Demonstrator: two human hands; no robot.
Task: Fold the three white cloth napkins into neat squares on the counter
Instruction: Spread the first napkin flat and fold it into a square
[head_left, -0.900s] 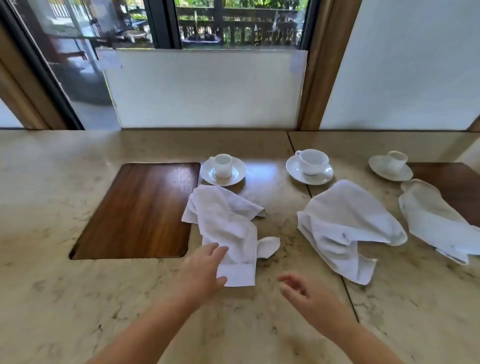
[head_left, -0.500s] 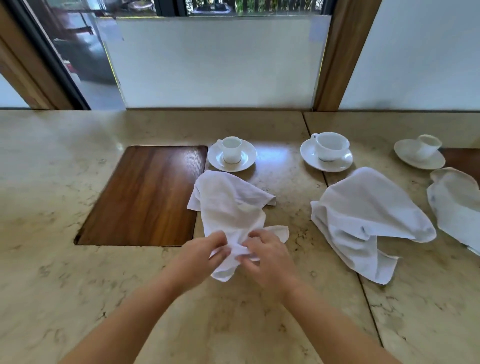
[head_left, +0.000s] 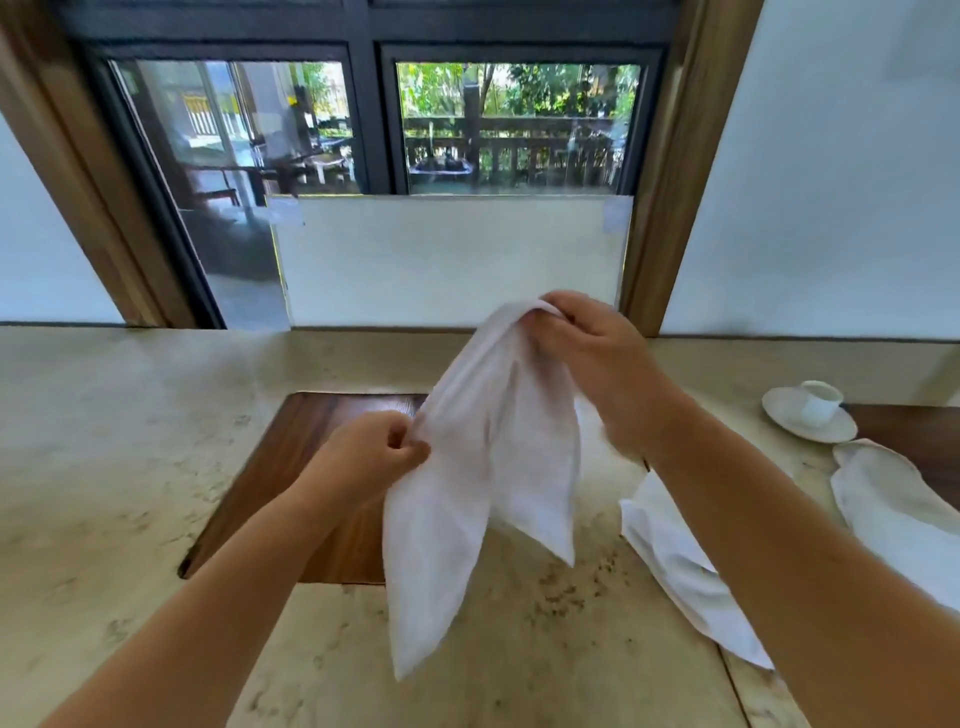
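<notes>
the right hand (head_left: 587, 358) is pinching the top of the first napkin (head_left: 483, 467), fingers closed over a bunched corner and lifting it well above the counter (head_left: 104, 441). the left hand (head_left: 374, 457) is sitting lower and is gripping the same napkin at its left edge, fist closed around a fold of cloth. the napkin is hanging in the air between them in two long drooping points, none of it touching the stone (it is looking more twisted than spread).

judging from this, the person is shaking the cloth open to find its corners before laying it flat, so the folding itself is not yet begun. the risk is that both grips are sitting on bunched cloth rather than true corners; laid down this way, the napkin would be landing creased and skewed, and the square would be coming out crooked. a loose pinch could also be letting one side slip and fall in a heap.

the second napkin (head_left: 680, 561) is lying crumpled on the counter, partly hidden behind the right forearm, and the third napkin (head_left: 898, 504) is lying further right, near a cup and saucer (head_left: 810, 415). a dark wooden inset (head_left: 291, 483) is lying in the counter under the left hand.
</notes>
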